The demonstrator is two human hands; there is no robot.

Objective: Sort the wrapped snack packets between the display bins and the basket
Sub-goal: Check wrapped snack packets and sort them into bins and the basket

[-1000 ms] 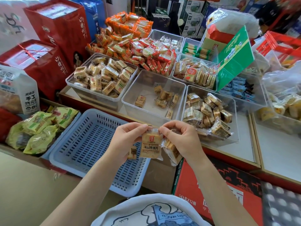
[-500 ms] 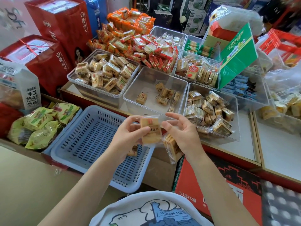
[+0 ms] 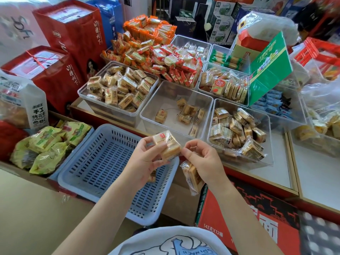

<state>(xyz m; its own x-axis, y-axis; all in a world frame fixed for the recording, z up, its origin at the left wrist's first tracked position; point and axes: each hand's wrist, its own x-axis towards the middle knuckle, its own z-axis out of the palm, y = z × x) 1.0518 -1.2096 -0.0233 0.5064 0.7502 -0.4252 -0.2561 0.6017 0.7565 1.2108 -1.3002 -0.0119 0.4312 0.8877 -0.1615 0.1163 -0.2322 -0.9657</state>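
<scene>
My left hand grips a wrapped biscuit packet over the right rim of the blue slotted basket. My right hand pinches that packet's right edge with its fingertips and holds a second wrapped packet under its palm. One packet lies in the basket, partly hidden by my left wrist. Just beyond stand clear display bins: a full left bin, a nearly bare middle bin with several packets, and a full right bin.
Red and orange snack packets are heaped behind the bins. Green bags lie left of the basket beside red gift boxes. A green carton leans at the back right. A red case stands below my right arm.
The packet between my hands has tilted from upright and facing me to lying angled on its side, and both hands have risen slightly toward the middle bin.
</scene>
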